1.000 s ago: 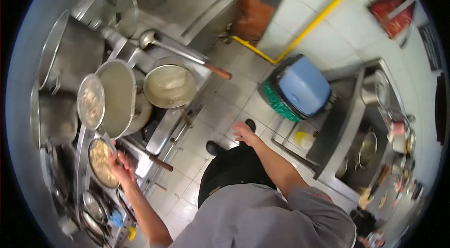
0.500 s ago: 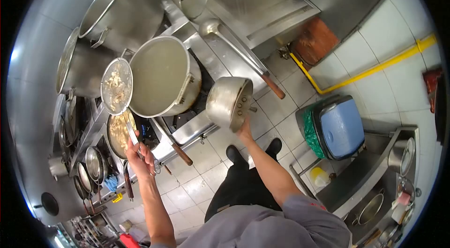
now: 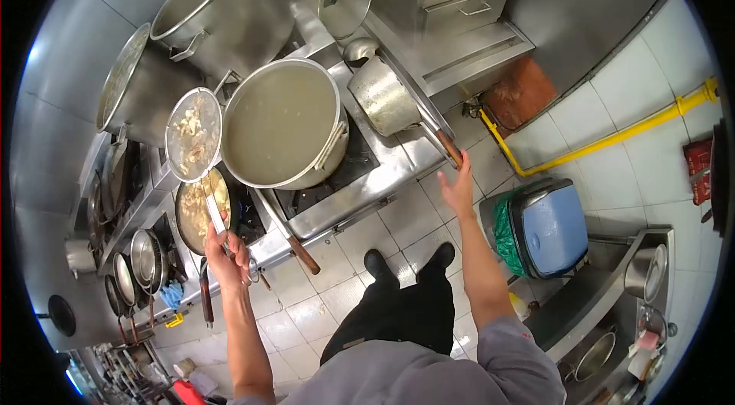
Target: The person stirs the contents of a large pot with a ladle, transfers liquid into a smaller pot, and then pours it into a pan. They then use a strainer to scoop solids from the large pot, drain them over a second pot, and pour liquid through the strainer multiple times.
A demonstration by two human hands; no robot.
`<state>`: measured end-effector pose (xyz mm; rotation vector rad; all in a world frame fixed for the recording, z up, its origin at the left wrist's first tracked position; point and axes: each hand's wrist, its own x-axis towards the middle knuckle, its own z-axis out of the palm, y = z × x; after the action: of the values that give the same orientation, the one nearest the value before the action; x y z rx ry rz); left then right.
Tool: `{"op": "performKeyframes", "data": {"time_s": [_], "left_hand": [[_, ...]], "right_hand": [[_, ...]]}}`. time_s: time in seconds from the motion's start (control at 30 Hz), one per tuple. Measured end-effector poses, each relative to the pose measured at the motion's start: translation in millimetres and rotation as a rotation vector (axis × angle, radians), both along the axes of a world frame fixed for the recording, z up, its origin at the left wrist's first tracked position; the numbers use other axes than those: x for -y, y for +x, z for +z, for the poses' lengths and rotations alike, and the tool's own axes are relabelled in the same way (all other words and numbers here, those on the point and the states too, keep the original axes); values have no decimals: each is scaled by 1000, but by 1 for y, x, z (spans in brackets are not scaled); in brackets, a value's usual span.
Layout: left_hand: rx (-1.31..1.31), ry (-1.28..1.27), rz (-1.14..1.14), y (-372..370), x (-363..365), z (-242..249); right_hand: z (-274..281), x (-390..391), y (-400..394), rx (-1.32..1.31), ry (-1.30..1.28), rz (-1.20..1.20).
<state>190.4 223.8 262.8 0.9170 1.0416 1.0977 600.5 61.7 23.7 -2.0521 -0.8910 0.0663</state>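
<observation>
My left hand is closed round the metal handle of a mesh strainer, which carries pale cooked pieces. Below the strainer is a frying pan with similar pale food. Beside it stands a large pot of cloudy liquid. My right hand is open, fingertips right by the wooden handle end of a long ladle. A small worn metal pot rests on the stove's right side, overlapping the ladle's shaft.
Two tall stockpots stand at the back left. A glass lid leans behind the ladle. Another wooden-handled tool juts over the stove's front edge. A blue-lidded bin stands right, near a yellow pipe.
The small pot has gone from my right hand onto the stove's right side. My right hand has let go and moved right, beside the ladle handle. My left hand still holds the strainer.
</observation>
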Motion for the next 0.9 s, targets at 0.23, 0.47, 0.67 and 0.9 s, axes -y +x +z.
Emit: {"op": "performKeyframes", "data": {"time_s": [0.23, 0.47, 0.67, 0.9], "left_hand": [[28, -10, -14, 2, -6, -1], [66, -36, -38, 11, -9, -7], [69, -31, -69, 14, -11, -12], [195, -76, -111, 15, -16, -18]], "right_hand": [[-10, 17, -6, -597, 117, -90], [-31, 3, -2, -1252, 727, -286], [-34, -41, -34, -1230, 816, -453], [-11, -61, -29, -894, 462, -228]]}}
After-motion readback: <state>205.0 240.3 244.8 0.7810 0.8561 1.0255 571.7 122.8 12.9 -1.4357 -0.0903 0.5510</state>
